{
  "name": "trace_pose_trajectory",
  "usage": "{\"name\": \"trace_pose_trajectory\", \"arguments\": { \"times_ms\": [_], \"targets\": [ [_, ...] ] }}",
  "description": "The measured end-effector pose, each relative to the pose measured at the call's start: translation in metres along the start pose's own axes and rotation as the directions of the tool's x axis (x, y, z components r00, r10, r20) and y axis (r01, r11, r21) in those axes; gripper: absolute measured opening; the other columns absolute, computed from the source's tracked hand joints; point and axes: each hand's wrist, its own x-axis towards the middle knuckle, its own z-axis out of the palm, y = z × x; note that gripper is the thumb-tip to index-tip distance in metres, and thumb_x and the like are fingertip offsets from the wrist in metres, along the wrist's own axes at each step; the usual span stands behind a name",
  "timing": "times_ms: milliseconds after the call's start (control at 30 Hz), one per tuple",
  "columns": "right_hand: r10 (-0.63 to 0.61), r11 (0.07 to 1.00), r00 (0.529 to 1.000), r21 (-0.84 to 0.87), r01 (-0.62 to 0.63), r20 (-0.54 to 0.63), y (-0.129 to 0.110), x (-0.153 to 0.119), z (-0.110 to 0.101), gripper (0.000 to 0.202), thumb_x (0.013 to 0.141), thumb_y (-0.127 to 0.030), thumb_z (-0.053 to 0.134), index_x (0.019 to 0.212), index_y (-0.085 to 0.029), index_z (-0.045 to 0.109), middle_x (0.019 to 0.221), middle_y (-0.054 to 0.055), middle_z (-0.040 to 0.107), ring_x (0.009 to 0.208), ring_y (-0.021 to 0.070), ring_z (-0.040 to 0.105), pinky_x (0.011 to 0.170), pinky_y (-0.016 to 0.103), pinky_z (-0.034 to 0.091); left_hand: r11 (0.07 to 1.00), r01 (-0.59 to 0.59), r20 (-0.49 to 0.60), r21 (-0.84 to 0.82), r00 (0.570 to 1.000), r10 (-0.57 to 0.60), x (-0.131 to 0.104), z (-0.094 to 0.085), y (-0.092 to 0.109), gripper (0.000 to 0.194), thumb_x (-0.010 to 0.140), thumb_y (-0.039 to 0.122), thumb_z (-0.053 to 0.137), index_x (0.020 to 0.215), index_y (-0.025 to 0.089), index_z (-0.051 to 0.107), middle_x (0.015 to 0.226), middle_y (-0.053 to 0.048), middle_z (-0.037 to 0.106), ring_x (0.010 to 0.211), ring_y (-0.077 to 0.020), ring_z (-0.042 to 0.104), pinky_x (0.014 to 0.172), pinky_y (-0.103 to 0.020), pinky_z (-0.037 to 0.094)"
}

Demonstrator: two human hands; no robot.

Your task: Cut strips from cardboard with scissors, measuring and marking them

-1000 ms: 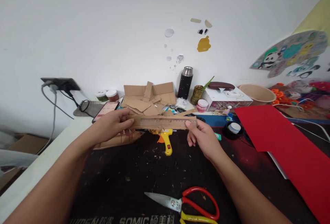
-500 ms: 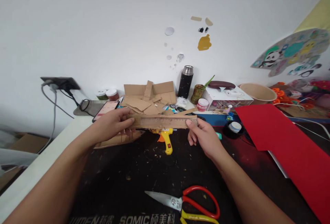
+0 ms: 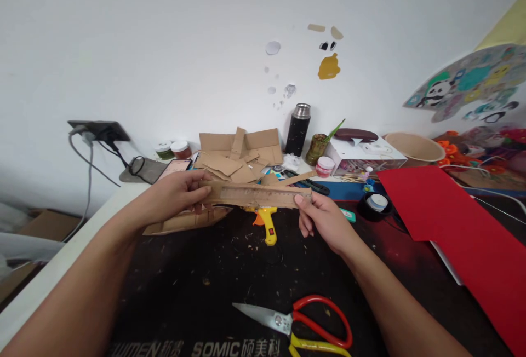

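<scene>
Cardboard strip [image 3: 246, 201] level earlier; now dips rightward

Odds and ends along a white wall [image 3: 164, 45]
From mid-view: socket panel [image 3: 97, 128] at nine o'clock, two lidded jars [image 3: 181, 150] nearer in; black flask [image 3: 297, 132] at two; beige bowl [image 3: 415, 146] at three; red sheet [image 3: 456, 225] towards four

1. L grip [image 3: 181, 195] pinches cardbd strip [image 3: 214, 193] at L end.
2. R grip [image 3: 324, 216] pinches strip's R end w/ clear ruler [image 3: 258, 195] flat on it.
3. Yellow glue gun [image 3: 269, 226] on dark tabletop [image 3: 176, 286], partly hidden.
4. Scissors [image 3: 278, 321] nearer, tip pointing L.
</scene>
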Motion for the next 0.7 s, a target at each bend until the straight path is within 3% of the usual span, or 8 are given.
{"name": "trace_pose_trajectory", "arguments": {
  "times_ms": [433, 700],
  "targets": [
    [0.012, 0.999, 1.0, -0.049, -0.011, 0.011, 0.002, 0.001, -0.001, 0.062, 0.093, -0.081, 0.068, 0.072, -0.025, 0.05, 0.048, -0.006, 0.052, 0.042, 0.0143, 0.055, 0.046, 0.026, 0.034, 1.0, 0.021, -0.006, 0.002, 1.0, -0.021, 0.0, 0.001, 0.005, 0.034, 0.088, 0.059, 0.059, 0.091, 0.025, 0.065, 0.07, -0.003, 0.074, 0.067, -0.0251, 0.071, 0.066, -0.036, 0.053],
    [0.002, 1.0, 1.0, 0.006, -0.002, 0.016, 0.004, 0.003, 0.001, 0.053, 0.094, -0.075, 0.069, 0.083, -0.026, 0.05, 0.046, -0.01, 0.05, 0.039, 0.0143, 0.055, 0.042, 0.023, 0.033, 0.999, 0.051, 0.016, 0.015, 0.999, -0.051, 0.007, 0.001, -0.009, 0.053, 0.081, 0.074, 0.057, 0.098, 0.025, 0.069, 0.084, -0.004, 0.079, 0.076, -0.0294, 0.075, 0.076, -0.04, 0.059]
  ]
}}
